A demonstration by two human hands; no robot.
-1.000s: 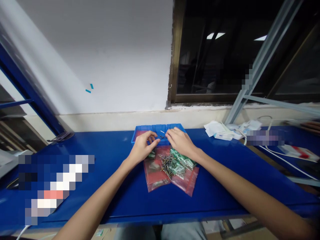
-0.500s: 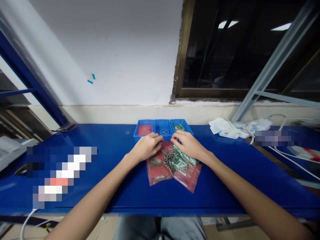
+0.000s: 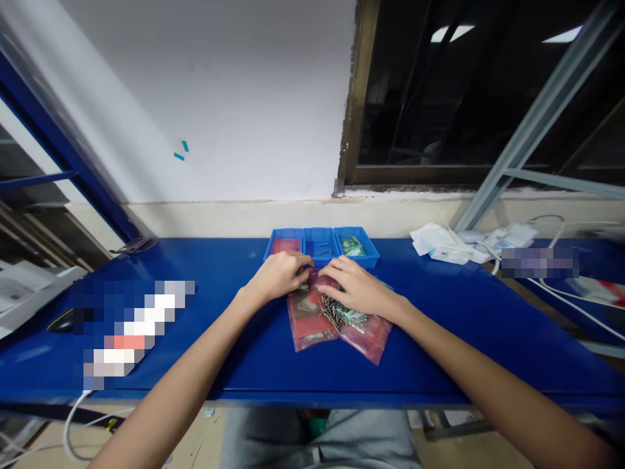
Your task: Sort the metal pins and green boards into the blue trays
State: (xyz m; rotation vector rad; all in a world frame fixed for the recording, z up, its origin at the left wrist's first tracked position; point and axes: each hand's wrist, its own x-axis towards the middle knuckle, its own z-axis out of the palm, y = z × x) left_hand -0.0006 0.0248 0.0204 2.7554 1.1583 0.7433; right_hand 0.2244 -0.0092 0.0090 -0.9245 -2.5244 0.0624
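Head view: the screws (image 3: 333, 312), pointing every way with no common axis, lie on red bags (image 3: 312, 329) beneath your parted right hand (image 3: 359, 286), near your curled left hand (image 3: 282, 275); I can't tell whether either grips anything.

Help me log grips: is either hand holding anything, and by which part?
It cannot be told: the left hand curls near the blue plastic bins, the right hand partly covers the thin metal pins; no hold shows clearly.

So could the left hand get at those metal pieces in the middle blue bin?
Probably yes: the left hand is close by, the middle bin is open on top, and nothing seems to cover the metal pieces.
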